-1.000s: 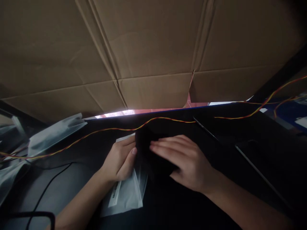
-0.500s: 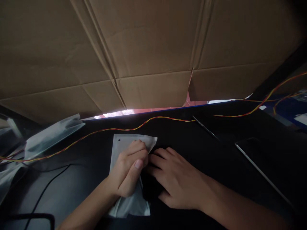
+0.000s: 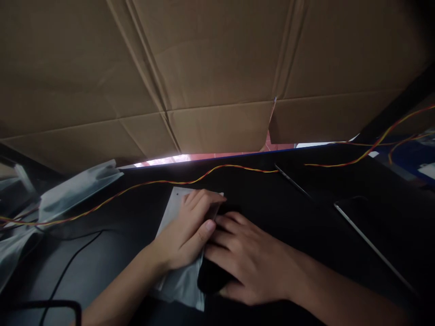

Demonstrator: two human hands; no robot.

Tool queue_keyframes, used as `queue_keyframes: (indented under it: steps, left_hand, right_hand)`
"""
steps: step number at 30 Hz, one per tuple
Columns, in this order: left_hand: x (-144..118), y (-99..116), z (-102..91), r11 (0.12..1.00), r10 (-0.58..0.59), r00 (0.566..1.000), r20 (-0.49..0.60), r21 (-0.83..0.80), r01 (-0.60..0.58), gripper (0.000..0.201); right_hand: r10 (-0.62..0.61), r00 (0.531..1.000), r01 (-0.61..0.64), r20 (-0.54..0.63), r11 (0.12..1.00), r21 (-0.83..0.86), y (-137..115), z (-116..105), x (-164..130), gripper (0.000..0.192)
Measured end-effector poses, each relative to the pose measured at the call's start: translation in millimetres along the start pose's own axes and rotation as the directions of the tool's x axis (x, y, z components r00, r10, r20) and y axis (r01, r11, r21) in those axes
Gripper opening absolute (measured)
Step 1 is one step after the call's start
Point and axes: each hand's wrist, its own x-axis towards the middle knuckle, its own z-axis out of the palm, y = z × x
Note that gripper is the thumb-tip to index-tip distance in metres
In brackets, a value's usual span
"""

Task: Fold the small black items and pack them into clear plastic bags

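Note:
My left hand (image 3: pixel 188 233) lies on a pale plastic pouch (image 3: pixel 175 209) on the dark table, its fingers pinching the pouch's right edge near the top. My right hand (image 3: pixel 249 258) lies just to the right, fingers pressed on a black object (image 3: pixel 209 278) that is partly tucked into the pouch. The black object is hard to make out against the dark table. The two hands touch at the fingertips.
A large flattened cardboard box (image 3: pixel 217 72) hangs over the back of the table. A red-and-yellow twisted wire (image 3: pixel 238 168) runs across behind the hands. More pale pouches (image 3: pixel 78 185) lie at left, a black cable (image 3: pixel 68 262) at front left, a dark flat panel (image 3: pixel 367 240) at right.
The black object was out on top of the pouch under my right hand; now it sits lower against the pouch's right edge. My left hand has moved up onto the pouch.

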Motion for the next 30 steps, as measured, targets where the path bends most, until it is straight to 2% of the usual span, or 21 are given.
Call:
queue_keyframes:
  steps: [2, 3, 7, 12, 13, 15, 17, 18, 21, 23, 25, 26, 28, 30]
  left_hand:
    - [-2, -4, 4.1, 0.999, -0.017, 0.999, 0.039, 0.031, 0.016, 0.061]
    - [-3, -5, 6.1, 0.999, -0.035, 0.998, 0.053, 0.021, 0.033, 0.062]
    - [-6, -5, 9.5, 0.993, -0.103, 0.993, 0.053, -0.049, 0.105, 0.069]
    - [-8, 3, 10.8, 0.988, -0.133, 0.991, -0.014, -0.084, 0.131, 0.068]
    - [-8, 4, 12.5, 0.988, -0.138, 0.99, -0.035, -0.078, 0.135, 0.066]
    - [-7, 8, 17.3, 0.987, -0.151, 0.986, -0.074, -0.063, 0.146, 0.062]
    - [-7, 12, 22.1, 0.986, -0.162, 0.98, -0.112, -0.047, 0.157, 0.058]
    - [-7, 14, 23.2, 0.986, -0.167, 0.978, -0.127, -0.044, 0.163, 0.057]
    - [-10, 15, 15.7, 0.979, -0.201, 0.972, -0.124, -0.054, 0.196, 0.057]
    - [-14, 11, 1.1, 0.981, -0.191, 0.98, -0.055, -0.041, 0.189, 0.058]
    - [-17, 2, -16.2, 0.99, -0.143, 0.983, 0.112, 0.017, 0.142, 0.065]
    - [-18, -2, -23.6, 0.991, -0.131, 0.969, 0.212, 0.049, 0.123, 0.073]
    - [-20, -11, -32.6, 0.985, -0.166, 0.907, 0.388, 0.104, 0.136, 0.102]
    - [-21, -15, -33.1, 0.971, -0.235, 0.849, 0.473, 0.144, 0.189, 0.134]
  right_hand:
    - [-0.06, 0.997, 0.057, 0.041, 0.996, 0.073, 1, -4, -2, 0.072]
    - [-0.056, 0.997, 0.05, 0.054, 0.993, 0.108, 1, -4, -3, 0.072]
    - [0.027, 0.999, -0.033, 0.041, 0.988, 0.149, -6, 5, 1, 0.045]
    - [0.149, 0.983, -0.149, -0.106, 0.989, 0.012, -13, 25, 8, 0.042]
    - [0.118, 0.987, -0.119, -0.108, 0.993, -0.005, -11, 26, 9, 0.041]
    - [-0.029, 0.998, 0.03, -0.061, 0.999, 0.011, -6, 23, 9, 0.038]
    - [-0.178, 0.984, 0.177, -0.005, 0.981, 0.083, -1, 18, 9, 0.036]
    - [-0.215, 0.977, 0.213, 0.008, 0.97, 0.12, 1, 15, 8, 0.034]
    - [-0.192, 0.981, 0.19, -0.007, 0.964, 0.187, 2, 11, 8, 0.026]
    - [-0.179, 0.984, 0.176, -0.005, 0.96, 0.216, 3, 10, 8, 0.022]
    - [-0.167, 0.986, 0.161, 0.007, 0.959, 0.232, 4, 8, 7, 0.021]
    - [-0.154, 0.988, 0.146, 0.016, 0.961, 0.235, 5, 6, 7, 0.021]
    - [-0.117, 0.993, 0.106, 0.027, 0.961, 0.254, 6, 1, 6, 0.023]
    - [-0.105, 0.994, 0.092, 0.026, 0.952, 0.293, 6, -5, 5, 0.025]
